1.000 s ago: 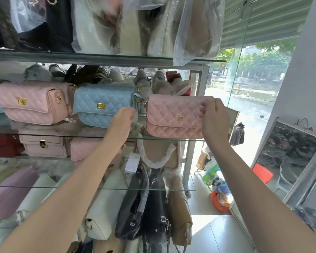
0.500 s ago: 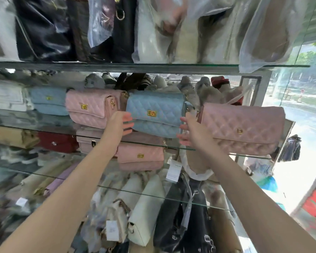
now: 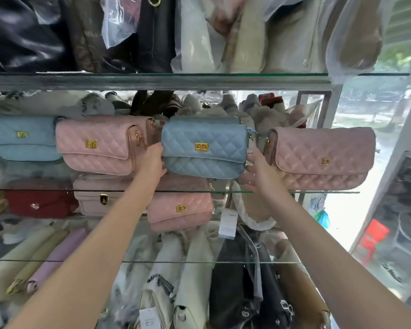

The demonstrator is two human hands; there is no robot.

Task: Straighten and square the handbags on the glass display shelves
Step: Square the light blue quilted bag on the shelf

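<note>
Four quilted handbags with gold clasps stand in a row on the middle glass shelf (image 3: 223, 192): a pale blue bag (image 3: 22, 138) at the far left, a pink bag (image 3: 97, 146) beside it, the blue handbag (image 3: 204, 148) in the centre, and a dusty pink bag (image 3: 323, 157) at the right end. The blue handbag sits upright, its front flap facing outward, close to both pink neighbours.

The person reaches up with both bare arms. The left hand (image 3: 152, 162) lies against the left end of the blue handbag, in the gap between it and the pink bag. Its fingers go out of sight behind the bag's side, so whether they curl round it cannot be told. The right hand (image 3: 259, 172) is at the bag's right end, its fingers (image 3: 247, 180) spread and fairly straight, holding nothing, with the thumb up against the bag's edge.

On the shelf below stand a red bag (image 3: 38, 203), a pale box bag (image 3: 97, 198) and another pink quilted bag (image 3: 180, 207), with a white tag (image 3: 228, 222) hanging nearby. Plastic-wrapped bags (image 3: 199, 32) crowd the top shelf.
</note>
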